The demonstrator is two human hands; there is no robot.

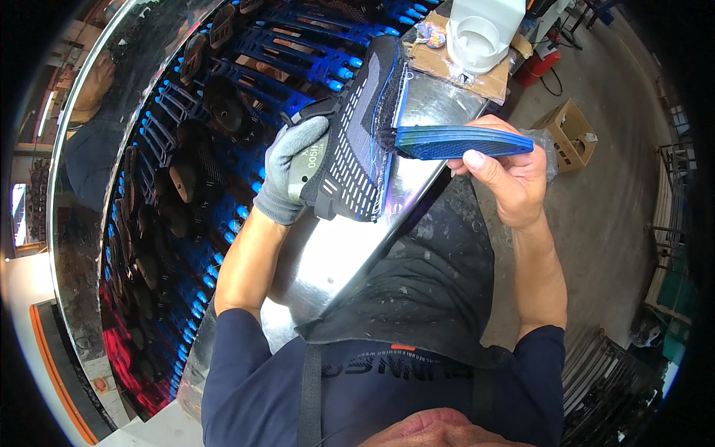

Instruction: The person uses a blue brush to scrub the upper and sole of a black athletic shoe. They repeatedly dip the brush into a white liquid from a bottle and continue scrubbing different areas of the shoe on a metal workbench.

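Observation:
My left hand (281, 170), in a grey glove, is closed round the heel end of a black and grey knit shoe upper (354, 149) fitted on a green shoe last (306, 171). The upper lies on its side, with its dark bottom turned right. My bare right hand (515, 186) grips a blue shoe sole (469, 140), thumb on the near face and fingers mostly hidden behind. One end of that sole meets the upper's bottom, and the rest stands out to the right. Both are above the shiny metal bench (316, 257).
To the left runs a curved conveyor of blue-tipped rods (275, 63) carrying several dark shoe parts (190, 167). A white container (477, 45) stands on cardboard at the bench's far end. An open cardboard box (566, 134) and a red bin (538, 68) are on the floor at right.

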